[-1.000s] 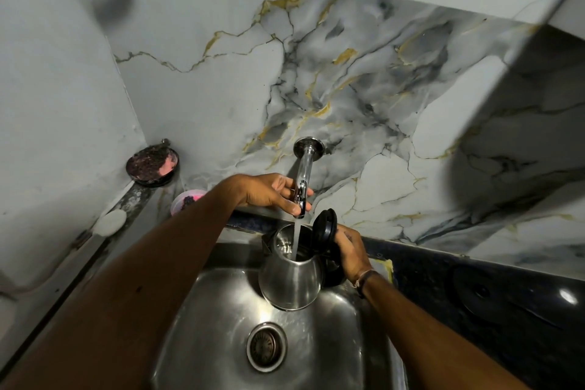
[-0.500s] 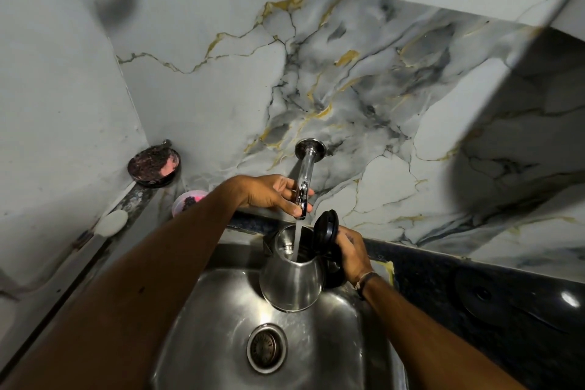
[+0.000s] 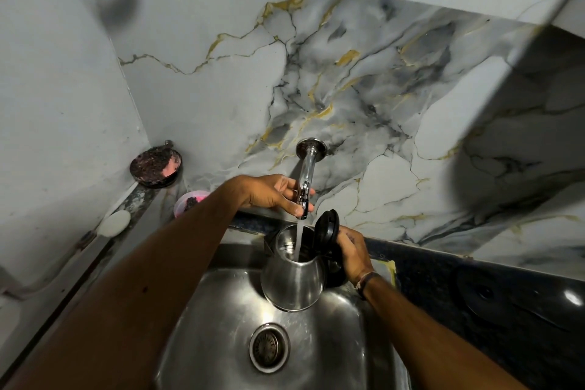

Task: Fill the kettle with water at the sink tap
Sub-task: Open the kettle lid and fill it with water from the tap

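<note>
Nearest the camera lies the sink [image 3: 354, 345], a rounded basin of brushed steel with dull streaky reflections and a round slotted drain [image 3: 269, 348] in its floor. The basin floor around the drain is bare, and both forearms reach in over its near rim from either side.

The kettle [image 3: 292, 282] is held above the back half of the basin, clear of its floor. Its body is smooth polished steel, wide at the rounded base and tapering to a round open mouth. Its black lid [image 3: 327, 228] stands hinged upright on the right of the mouth. The right hand [image 3: 354, 252] is wrapped around the black handle on the kettle's right side, fingers closed on it; a thin band circles the wrist.

A clear stream of water [image 3: 299, 241] drops straight into the mouth from the tap [image 3: 306, 182], a slim curved chrome spout on a round wall flange. The left hand [image 3: 273, 191] rests at the tap's lower end, fingers loosely curled about it with the thumb underneath.

To the right runs a glossy black desk [image 3: 474, 282]. On the left ledge lie a white oval soap bar [image 3: 114, 223], a small pink tub [image 3: 189, 203] and a round dark dish [image 3: 155, 164] leaning in the corner. Behind rises a grey marble-patterned wall [image 3: 364, 79] with gold veins.
</note>
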